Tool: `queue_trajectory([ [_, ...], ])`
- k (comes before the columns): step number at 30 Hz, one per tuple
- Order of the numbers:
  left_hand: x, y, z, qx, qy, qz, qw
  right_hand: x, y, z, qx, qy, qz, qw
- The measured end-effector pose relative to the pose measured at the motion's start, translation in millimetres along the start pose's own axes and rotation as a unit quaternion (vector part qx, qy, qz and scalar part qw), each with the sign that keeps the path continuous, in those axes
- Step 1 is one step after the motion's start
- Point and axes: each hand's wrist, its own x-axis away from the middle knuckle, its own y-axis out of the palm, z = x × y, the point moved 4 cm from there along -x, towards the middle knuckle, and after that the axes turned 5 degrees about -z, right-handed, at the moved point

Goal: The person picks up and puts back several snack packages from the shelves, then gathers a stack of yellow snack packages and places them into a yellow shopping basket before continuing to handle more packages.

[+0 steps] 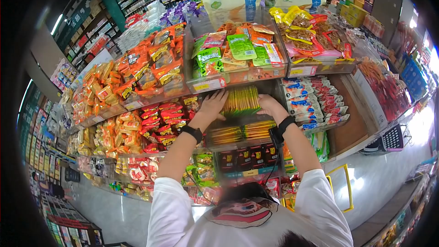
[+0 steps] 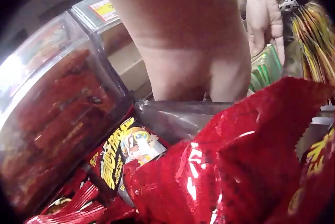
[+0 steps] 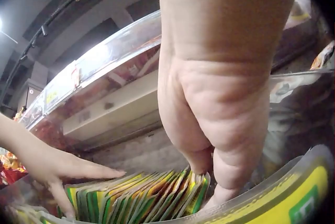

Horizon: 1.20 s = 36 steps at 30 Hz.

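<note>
A row of upright green-and-yellow packets (image 1: 241, 100) (image 3: 141, 198) stands in a shelf bin between the two hands. My left hand (image 1: 213, 105) (image 3: 57, 174) lies at the row's left end, its visible fingers straight and spread, thumb toward the front. At the right end, my right hand (image 1: 271, 106) (image 2: 266, 19) (image 3: 217, 114) points down and grips the end packets between thumb and fingers; its fingertips are partly hidden. My left hand (image 2: 204, 51) fills the top of the left wrist view, its fingers out of sight behind red bags.
More packets (image 1: 242, 132) lie in front of the row. Red snack bags (image 1: 160, 121) (image 2: 225, 161) are to the left, and white-and-blue packets (image 1: 302, 100) to the right. A clear bin with green pouches (image 1: 241, 47) stands above and behind. Dark red packs (image 1: 244, 158) sit below.
</note>
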Motion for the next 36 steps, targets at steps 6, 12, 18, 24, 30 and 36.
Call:
queue_trajectory([
  [6, 2.1, -4.7, 1.7, 0.026, -0.004, -0.035, 0.999, -42.0, -14.0, 30.8, 0.06, -0.036, -0.023, 0.997],
  [12, 2.2, -4.5, -6.6, 0.051, -0.02, -0.059, 0.997, -23.5, -9.9, 23.0, -0.044, -0.036, -0.016, 0.998],
  [18, -0.1, 4.6, -10.0, 0.05, -0.04, -0.003, 0.998, -22.6, -10.2, 20.8, -0.008, -0.038, -0.025, 0.999],
  [24, 2.3, -5.4, -4.7, 0.04, -0.074, -0.062, 0.995, -43.5, -15.3, 29.8, 0.137, -0.065, -0.032, 0.988],
  [30, 2.9, -0.9, -1.0, 0.006, -0.073, -0.065, 0.995, -54.4, -15.3, 32.2, 0.195, -0.058, -0.03, 0.979],
  [36, 45.0, -30.8, 36.6, -0.043, 0.031, 0.003, 0.999, -20.6, -11.1, 11.0, 0.163, 0.023, 0.005, 0.986],
])
